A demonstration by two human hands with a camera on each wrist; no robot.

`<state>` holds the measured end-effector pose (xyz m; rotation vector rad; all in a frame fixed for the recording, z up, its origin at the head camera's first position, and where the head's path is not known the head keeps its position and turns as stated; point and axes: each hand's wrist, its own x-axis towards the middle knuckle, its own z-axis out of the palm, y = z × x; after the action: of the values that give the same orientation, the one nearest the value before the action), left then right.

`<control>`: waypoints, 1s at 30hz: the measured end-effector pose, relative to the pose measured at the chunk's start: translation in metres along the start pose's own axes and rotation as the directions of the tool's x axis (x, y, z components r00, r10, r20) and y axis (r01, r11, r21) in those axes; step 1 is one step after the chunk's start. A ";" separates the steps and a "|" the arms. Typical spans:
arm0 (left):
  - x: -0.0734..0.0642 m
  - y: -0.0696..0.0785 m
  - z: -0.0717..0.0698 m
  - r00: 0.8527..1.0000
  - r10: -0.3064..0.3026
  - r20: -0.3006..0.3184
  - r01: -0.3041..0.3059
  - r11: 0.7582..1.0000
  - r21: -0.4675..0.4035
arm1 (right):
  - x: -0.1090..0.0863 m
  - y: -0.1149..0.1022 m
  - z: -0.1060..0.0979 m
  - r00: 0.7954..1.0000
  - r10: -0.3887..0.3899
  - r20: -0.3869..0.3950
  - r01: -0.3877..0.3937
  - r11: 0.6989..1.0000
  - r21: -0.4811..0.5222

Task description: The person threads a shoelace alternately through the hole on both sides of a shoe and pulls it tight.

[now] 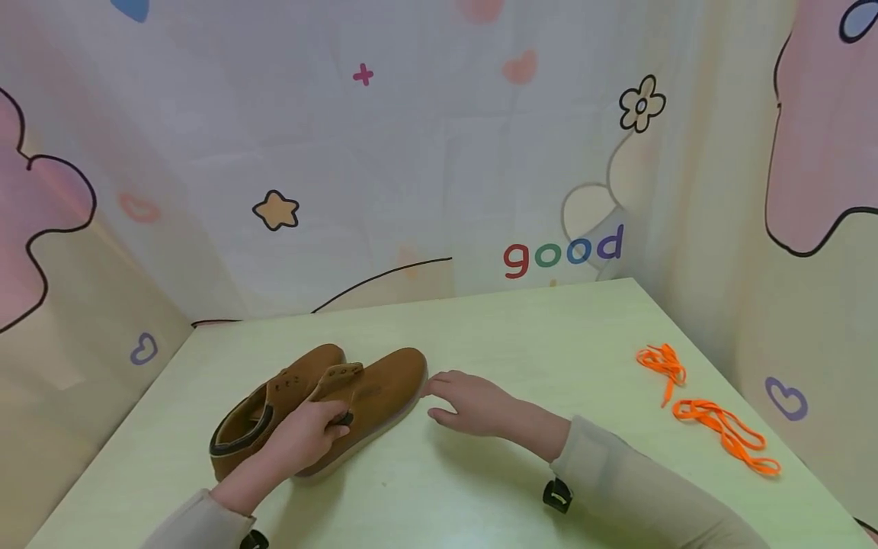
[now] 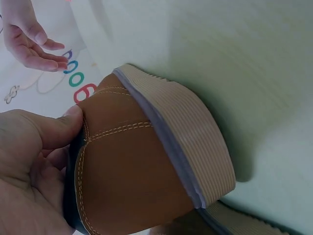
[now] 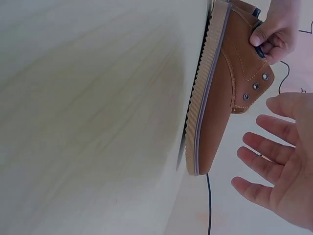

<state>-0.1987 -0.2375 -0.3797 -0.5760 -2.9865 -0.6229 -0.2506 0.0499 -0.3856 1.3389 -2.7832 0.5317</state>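
Note:
Two brown low shoes with tan ridged soles are side by side on the table, toes pointing away to the right. My left hand (image 1: 306,436) pinches the dark padded collar of the nearer shoe (image 1: 391,381); thumb and fingers at that edge show in the left wrist view. Its eyelets (image 3: 256,86) carry no lace in the right wrist view. Beyond it lies the other shoe (image 1: 236,435). Just right of the nearer shoe's toe, my right hand (image 1: 473,404) hovers with fingers loosely spread and nothing in them.
Two bundles of orange shoelace lie near the right edge of the pale table (image 1: 535,335): a farther lace (image 1: 663,363) and a nearer lace (image 1: 730,436). A printed cloth backdrop (image 1: 425,168) rises behind the table and along both sides.

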 end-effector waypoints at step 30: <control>0.089 0.040 0.034 0.944 0.328 0.027 -0.327 0.925 0.195 | -0.064 0.057 -0.022 0.985 0.170 -0.032 -0.171 0.984 -0.057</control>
<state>-0.2658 -0.1594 -0.3858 -1.0222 -2.8006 -0.2980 -0.2559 0.1382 -0.3917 1.0805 -2.8837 0.4623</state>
